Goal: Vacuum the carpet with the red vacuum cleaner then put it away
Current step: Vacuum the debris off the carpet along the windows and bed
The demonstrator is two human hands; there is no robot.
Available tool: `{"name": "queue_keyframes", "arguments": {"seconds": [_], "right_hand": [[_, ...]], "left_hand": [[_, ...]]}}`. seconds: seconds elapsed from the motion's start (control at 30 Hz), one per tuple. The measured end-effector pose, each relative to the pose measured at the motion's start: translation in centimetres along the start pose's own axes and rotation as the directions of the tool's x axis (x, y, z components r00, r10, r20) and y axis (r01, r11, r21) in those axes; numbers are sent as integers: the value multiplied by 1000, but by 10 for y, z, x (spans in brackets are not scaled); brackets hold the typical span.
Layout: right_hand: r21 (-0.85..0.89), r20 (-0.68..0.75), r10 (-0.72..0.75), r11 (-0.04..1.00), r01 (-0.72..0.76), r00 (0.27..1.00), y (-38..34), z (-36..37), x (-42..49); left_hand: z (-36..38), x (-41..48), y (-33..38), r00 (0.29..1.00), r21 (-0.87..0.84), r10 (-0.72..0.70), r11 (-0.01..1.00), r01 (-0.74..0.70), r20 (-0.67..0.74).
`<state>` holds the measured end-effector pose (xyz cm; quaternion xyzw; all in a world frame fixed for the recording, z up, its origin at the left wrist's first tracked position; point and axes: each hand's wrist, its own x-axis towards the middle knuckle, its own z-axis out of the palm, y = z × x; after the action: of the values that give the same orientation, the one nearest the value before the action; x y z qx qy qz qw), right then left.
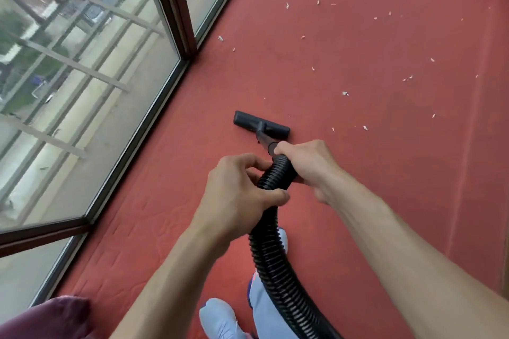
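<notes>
Both hands are wrapped round the ribbed black hose (271, 253), right hand (305, 165) just behind the nozzle (261, 125), left hand (237, 195) right behind that. The nozzle's flat on the red carpet (358, 173) just ahead of the grip. Hose looks light and floppy, so I'd hold the stiff end.

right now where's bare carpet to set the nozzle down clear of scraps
The carpet is bare between the window frame and the nozzle, left of the left hand. Ahead and right of the nozzle, white scraps are scattered. The hose crowds the shoes.

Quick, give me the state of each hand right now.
Left hand: closed, gripping the black hose.
Right hand: closed, gripping the same hose further along, nearer the floor nozzle.
</notes>
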<state>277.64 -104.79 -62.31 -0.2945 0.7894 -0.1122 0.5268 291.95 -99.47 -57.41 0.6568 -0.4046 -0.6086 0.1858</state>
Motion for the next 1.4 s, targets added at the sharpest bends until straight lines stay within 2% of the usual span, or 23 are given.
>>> {"name": "queue_keyframes", "arguments": {"seconds": [0.13, 0.33, 0.43, 0.6, 0.67, 0.77, 0.87, 0.97, 1.1, 1.2, 1.4], "right_hand": [[30, -32, 32, 999, -31, 999, -19, -15, 22], [-56, -10, -14, 998, 14, 1000, -47, -17, 70], [-100, -31, -55, 994, 52, 998, -56, -19, 86], [-149, 23, -86, 985, 89, 996, -76, -43, 78], [-140, 85, -42, 989, 54, 995, -80, -49, 71], [-131, 96, 13, 991, 0, 995, -83, -36, 73], [-179, 12, 9, 984, -7, 1000, -89, -11, 89], [-213, -4, -8, 977, 7, 1000, -101, 1, 102], [-283, 97, 18, 959, 10, 995, -119, -11, 88], [-272, 172, 70, 962, -21, 983, -119, -20, 78], [-172, 37, 17, 985, -10, 999, -116, 10, 129]], "left_hand": [[-1, 30, 33, 998, 50, -42, 998, 39, 54], [26, 76, 42, 989, 92, -101, 990, 110, -104], [35, 93, 47, 986, 69, -112, 990, 121, -124], [22, 91, 69, 1000, 127, 25, 992, -24, -12], [16, 85, 76, 998, 174, 49, 983, -54, 33], [7, 91, 76, 998, 198, 13, 980, -25, 64], [2, 113, 67, 998, 232, -46, 972, 35, 40], [-4, 128, 66, 998, 216, -59, 975, 56, 6], [-10, 114, 74, 998, 231, -4, 973, -10, 58], [-12, 103, 77, 996, 205, 13, 978, -33, 94], [-19, 155, 64, 1000, 241, -19, 970, 16, 13]]}}
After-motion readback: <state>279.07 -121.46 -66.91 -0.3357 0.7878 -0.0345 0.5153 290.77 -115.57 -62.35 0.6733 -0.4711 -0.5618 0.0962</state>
